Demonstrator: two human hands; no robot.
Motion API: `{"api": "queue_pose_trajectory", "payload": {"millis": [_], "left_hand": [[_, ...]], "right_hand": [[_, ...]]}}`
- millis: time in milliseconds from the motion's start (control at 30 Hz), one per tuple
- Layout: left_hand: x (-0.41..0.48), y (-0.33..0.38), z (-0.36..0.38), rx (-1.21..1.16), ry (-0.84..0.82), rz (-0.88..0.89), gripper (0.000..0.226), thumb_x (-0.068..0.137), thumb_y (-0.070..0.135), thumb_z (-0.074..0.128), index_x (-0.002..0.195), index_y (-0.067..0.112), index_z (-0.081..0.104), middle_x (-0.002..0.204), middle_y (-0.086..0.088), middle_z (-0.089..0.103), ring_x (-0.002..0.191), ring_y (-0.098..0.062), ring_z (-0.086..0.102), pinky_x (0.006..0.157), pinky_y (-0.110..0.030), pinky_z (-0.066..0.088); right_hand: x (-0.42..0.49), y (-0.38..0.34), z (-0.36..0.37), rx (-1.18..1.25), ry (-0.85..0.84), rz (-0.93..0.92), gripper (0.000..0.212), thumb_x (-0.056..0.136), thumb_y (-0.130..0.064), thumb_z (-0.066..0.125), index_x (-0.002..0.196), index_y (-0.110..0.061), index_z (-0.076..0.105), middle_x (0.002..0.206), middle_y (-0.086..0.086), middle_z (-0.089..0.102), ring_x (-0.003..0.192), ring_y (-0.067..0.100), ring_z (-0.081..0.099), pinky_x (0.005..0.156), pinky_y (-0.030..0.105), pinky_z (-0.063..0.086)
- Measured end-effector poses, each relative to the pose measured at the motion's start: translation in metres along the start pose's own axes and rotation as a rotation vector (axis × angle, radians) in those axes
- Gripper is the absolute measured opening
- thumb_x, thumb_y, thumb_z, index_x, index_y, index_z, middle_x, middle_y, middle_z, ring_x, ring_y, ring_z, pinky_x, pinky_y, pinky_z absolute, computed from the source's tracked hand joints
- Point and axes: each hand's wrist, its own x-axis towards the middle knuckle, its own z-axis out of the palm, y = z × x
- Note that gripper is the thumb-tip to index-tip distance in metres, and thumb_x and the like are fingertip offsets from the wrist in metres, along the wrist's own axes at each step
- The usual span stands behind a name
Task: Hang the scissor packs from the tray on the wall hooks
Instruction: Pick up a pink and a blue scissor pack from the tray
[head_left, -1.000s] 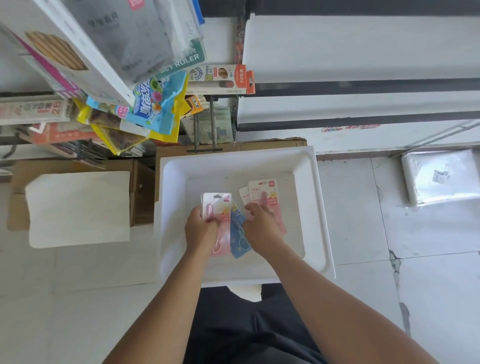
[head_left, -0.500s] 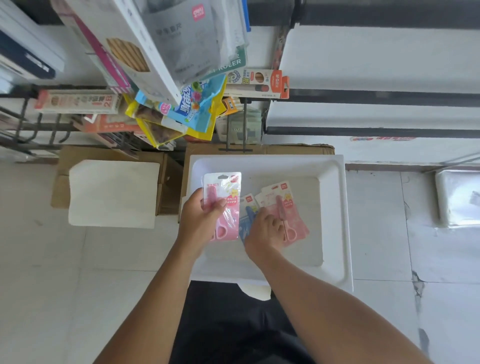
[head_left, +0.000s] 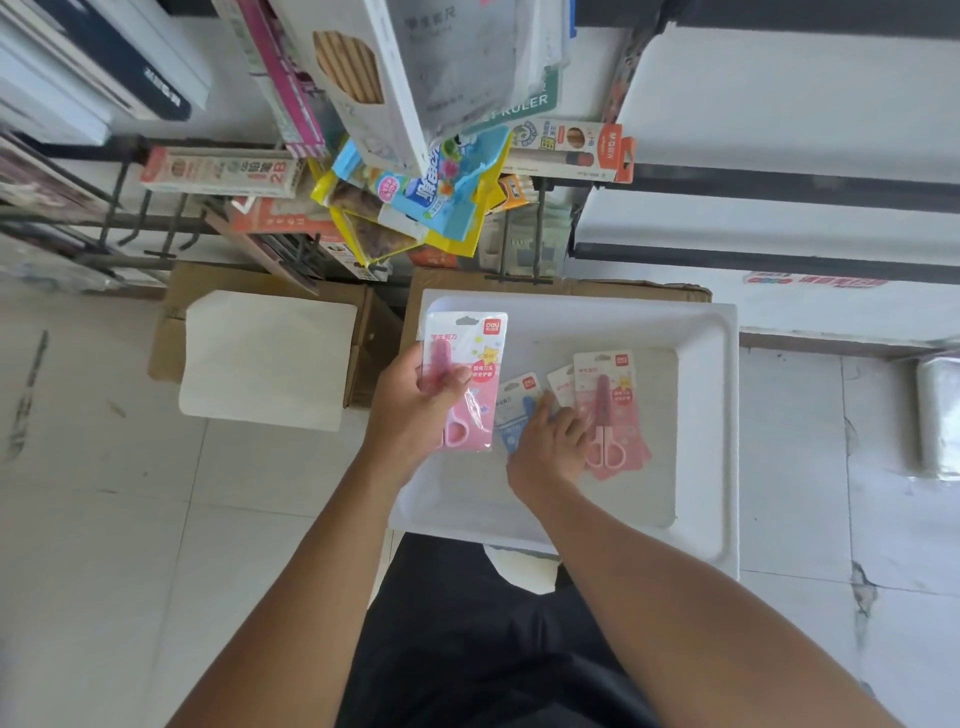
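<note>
My left hand (head_left: 413, 410) grips a pink scissor pack (head_left: 467, 374), lifted above the left rim of the white foam tray (head_left: 711, 426). My right hand (head_left: 550, 441) rests down in the tray, fingers on the packs lying there. A blue scissor pack (head_left: 514, 410) lies partly under that hand. Pink scissor packs (head_left: 608, 410) lie fanned just to its right. Dark wire wall hooks (head_left: 150, 218) stick out at the upper left, some bare, some loaded with stationery.
Hanging stationery packs (head_left: 415, 171) crowd the space above the tray's far edge. A cardboard box with a white sheet (head_left: 270, 358) on it sits left of the tray. White shelves (head_left: 779, 156) run along the upper right. A wrapped bundle (head_left: 935, 415) lies on the tiled floor at right.
My left hand has lifted one pink pack out of the tray, up and to the left. My right hand stays on the remaining packs. The view has tilted up toward the hooks.
</note>
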Motion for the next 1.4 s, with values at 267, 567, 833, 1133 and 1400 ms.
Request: {"api": "queue_pose_trajectory", "payload": {"millis": [267, 567, 833, 1133, 1400], "left_hand": [[-0.004, -0.008, -0.013, -0.035, 0.018, 0.008, 0.02, 0.093, 0.027, 0.068, 0.112, 0.028, 0.063, 0.105, 0.013, 0.074, 0.09, -0.01, 0.074, 0.067, -0.027, 0.061], [-0.007, -0.02, -0.024, -0.04, 0.02, -0.01, 0.029, 0.093, 0.034, 0.067, 0.12, 0.025, 0.062, 0.113, 0.01, 0.074, 0.097, -0.017, 0.074, 0.076, -0.039, 0.063], [-0.011, -0.024, -0.025, -0.06, 0.022, -0.022, 0.032, 0.092, 0.032, 0.068, 0.122, 0.024, 0.061, 0.113, 0.008, 0.074, 0.097, -0.017, 0.073, 0.074, -0.032, 0.062], [-0.004, -0.027, -0.033, -0.057, 0.023, -0.042, 0.034, 0.092, 0.036, 0.067, 0.123, 0.025, 0.06, 0.115, 0.009, 0.073, 0.096, -0.016, 0.073, 0.077, -0.037, 0.063], [-0.007, -0.025, -0.041, -0.07, 0.023, -0.06, 0.035, 0.092, 0.036, 0.067, 0.124, 0.025, 0.06, 0.115, 0.009, 0.073, 0.095, -0.015, 0.074, 0.077, -0.038, 0.063]], "right_hand": [[0.017, -0.005, -0.011, 0.156, -0.046, 0.085, 0.085, 0.081, -0.025, 0.072, 0.145, -0.009, 0.019, 0.143, 0.02, 0.034, 0.137, 0.037, 0.033, 0.114, 0.043, 0.025], [0.015, -0.004, -0.012, 0.018, 0.038, 0.065, 0.101, 0.085, -0.041, 0.074, 0.154, -0.003, 0.011, 0.153, 0.023, 0.03, 0.146, 0.041, 0.025, 0.119, 0.046, 0.021], [-0.012, 0.006, 0.016, -0.058, 0.075, 0.078, 0.096, 0.083, -0.058, 0.067, 0.148, -0.003, 0.023, 0.148, 0.018, 0.035, 0.138, 0.035, 0.034, 0.116, 0.041, 0.028], [0.0, -0.008, 0.002, 0.071, 0.036, 0.059, 0.079, 0.083, -0.045, 0.074, 0.138, -0.008, 0.032, 0.137, 0.013, 0.044, 0.126, 0.03, 0.045, 0.103, 0.036, 0.039], [0.004, -0.014, -0.013, 0.483, -0.029, 0.074, 0.051, 0.082, -0.013, 0.07, 0.115, -0.018, 0.032, 0.113, 0.008, 0.059, 0.107, 0.035, 0.06, 0.093, 0.045, 0.051]]}}
